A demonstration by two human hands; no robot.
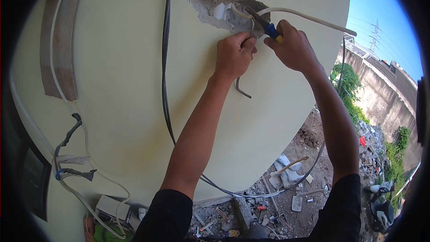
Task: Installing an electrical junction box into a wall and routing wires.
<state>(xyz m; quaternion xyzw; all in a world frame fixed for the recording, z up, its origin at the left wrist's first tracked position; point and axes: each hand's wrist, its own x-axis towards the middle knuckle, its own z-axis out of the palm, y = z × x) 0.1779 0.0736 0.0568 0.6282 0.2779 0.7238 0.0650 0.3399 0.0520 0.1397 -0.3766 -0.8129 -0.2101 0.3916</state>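
My left hand (pixel 234 56) is closed in a pinch on a thin grey cable (pixel 243 92), whose dark loose end hangs below the fingers. In my right hand (pixel 292 47) is a pair of pliers (pixel 272 30) with blue and yellow handles. Their dark jaws reach into a rough hole (pixel 204 8) broken in the pale yellow wall, against the cables there; whether they grip one I cannot tell. A thick white cable (pixel 309 17) comes out of the hole and sticks out to the right. White plastic pieces (pixel 219 10) sit inside the hole.
Black cables (pixel 165 62) hang down the wall (pixel 121 85) left of my arms. Further left are a brown board (pixel 58 58) and taped white cables (pixel 67 172). Rubble (pixel 295 201) covers the ground below. A scooter (pixel 381 210) stands at lower right, near a boundary wall (pixel 380 83).
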